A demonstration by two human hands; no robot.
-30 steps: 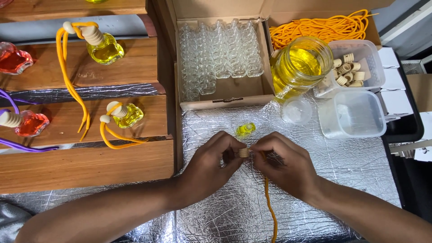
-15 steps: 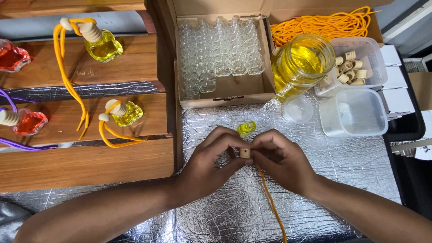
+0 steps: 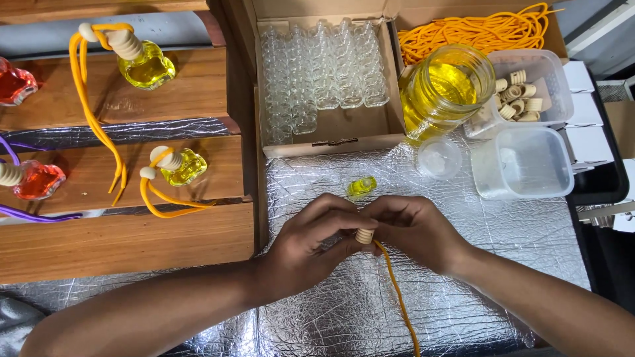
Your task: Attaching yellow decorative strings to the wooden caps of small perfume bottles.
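A shiny silver surface (image 3: 463, 264) is seen, with wooden steps (image 3: 126, 238) on the left. At the far side, a cardboard box (image 3: 331, 132) is filled with small clear bottles (image 3: 317, 66). To its right, a big jar of yellow liquid (image 3: 444, 89) is placed. The left hand (image 3: 307, 248) and the right hand (image 3: 413, 231) are held close together in the middle, near the front. A small wooden cap (image 3: 364, 235) is pinched between the fingertips of both. An orange cord (image 3: 400, 304) is hung from the cap. A tiny yellow bottle (image 3: 362, 186) is lying just beyond the hands.
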